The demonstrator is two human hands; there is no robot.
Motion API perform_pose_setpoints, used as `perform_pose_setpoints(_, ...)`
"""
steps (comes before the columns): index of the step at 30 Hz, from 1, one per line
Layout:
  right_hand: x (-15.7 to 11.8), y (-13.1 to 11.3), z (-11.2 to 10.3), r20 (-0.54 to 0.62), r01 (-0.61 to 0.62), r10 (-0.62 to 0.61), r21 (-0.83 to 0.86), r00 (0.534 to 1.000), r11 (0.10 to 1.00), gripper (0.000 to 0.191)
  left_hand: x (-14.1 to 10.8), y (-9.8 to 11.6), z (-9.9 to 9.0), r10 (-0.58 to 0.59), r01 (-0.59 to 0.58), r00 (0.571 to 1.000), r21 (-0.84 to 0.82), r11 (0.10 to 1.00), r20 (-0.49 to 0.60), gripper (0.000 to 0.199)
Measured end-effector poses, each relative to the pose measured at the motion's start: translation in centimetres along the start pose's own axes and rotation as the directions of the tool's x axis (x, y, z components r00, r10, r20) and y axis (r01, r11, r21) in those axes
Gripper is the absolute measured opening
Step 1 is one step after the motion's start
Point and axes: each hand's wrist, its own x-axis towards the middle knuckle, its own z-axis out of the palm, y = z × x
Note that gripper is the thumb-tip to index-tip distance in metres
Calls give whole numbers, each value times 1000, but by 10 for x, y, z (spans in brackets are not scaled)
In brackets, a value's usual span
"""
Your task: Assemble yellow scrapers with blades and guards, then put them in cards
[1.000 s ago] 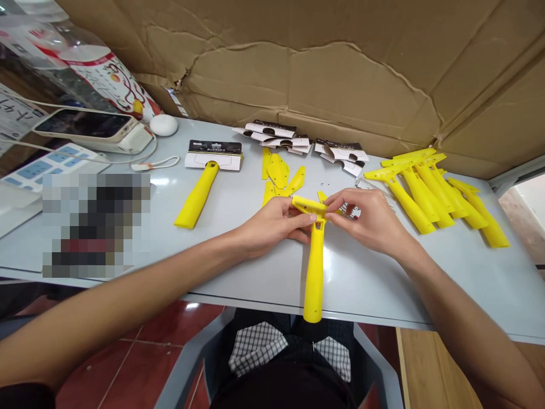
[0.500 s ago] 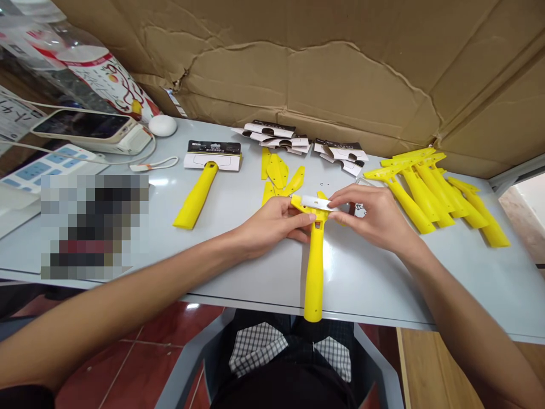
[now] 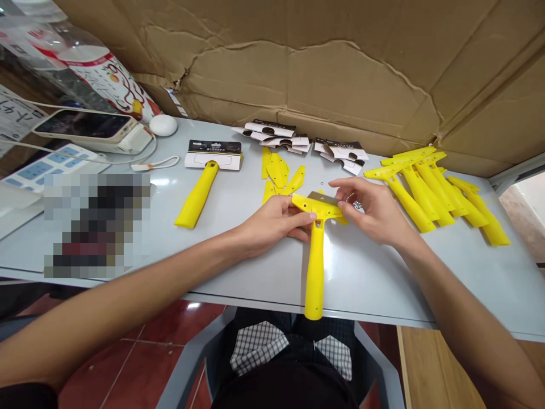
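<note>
My left hand (image 3: 276, 222) grips the head of a yellow scraper (image 3: 314, 264), thumb on its front face, with the handle pointing toward me. A thin grey metal blade (image 3: 324, 198) lies along the top edge of the head. My right hand (image 3: 372, 205) is at the blade's right end, index finger and thumb apart; the thumb tip is beside or touching the head. Small shiny metal pieces (image 3: 357, 205) show between its fingers, probably on the table. Behind the head lie loose yellow plates (image 3: 277, 170).
Several yellow scrapers (image 3: 419, 196) lie piled at the right. Another scraper (image 3: 198, 196) with a card sleeve (image 3: 214, 155) lies left. Folded cards (image 3: 275, 135) are at the back by a cardboard wall (image 3: 298, 68). A phone (image 3: 85, 125) and power strip (image 3: 53, 165) stand far left.
The whitish strip in front of the head has gone from view, and a grey blade now shows along its top. My right hand has loosened, its index finger lifted off.
</note>
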Motion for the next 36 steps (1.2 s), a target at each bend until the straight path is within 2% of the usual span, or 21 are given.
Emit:
perform_pose_setpoints(2, 0, 1, 0, -32, -8, 9, 38, 999, 999, 44, 0, 0, 0, 6, -6, 1000, -1, 1000, 17, 26)
perform_pose_setpoints(6, 2, 2, 2, -72, -72, 84, 147, 994, 987, 33, -1, 0, 1, 11, -11, 1000, -7, 1000, 21, 26)
perform_pose_setpoints(8, 2, 0, 3, -71, -105, 122, 206, 990, 973, 34, -1, 0, 1, 8, -7, 1000, -11, 1000, 17, 25)
perform_pose_setpoints(14, 1, -7, 3, -190, -118, 165, 239, 968, 964, 66, -1, 1, 3, -3, 4, 999, -28, 1000, 46, 19)
perform_pose_setpoints(18, 3, -6, 7, -260, -155, 257, 357, 931, 921, 52, -1, 0, 3, 1, 0, 999, -17, 1000, 43, 19)
perform_pose_setpoints(20, 4, -3, 11, -246, -187, 309, 417, 918, 889, 44, -1, -1, 2, 0, 0, 999, -12, 1000, 38, 20)
perform_pose_setpoints(25, 2, 1, 22, -128, -289, 393, 481, 911, 827, 52, -1, -3, 1, 19, -19, 1000, -10, 1000, 23, 27)
perform_pose_setpoints(31, 1, -5, 25, -97, -326, 403, 432, 910, 841, 42, -2, -1, 1, 59, -59, 998, -26, 998, 2, 21)
perform_pose_setpoints(36, 1, -5, 28, -5, -346, 409, 525, 912, 777, 34, -2, -1, 1, 47, -46, 999, -12, 999, 15, 21)
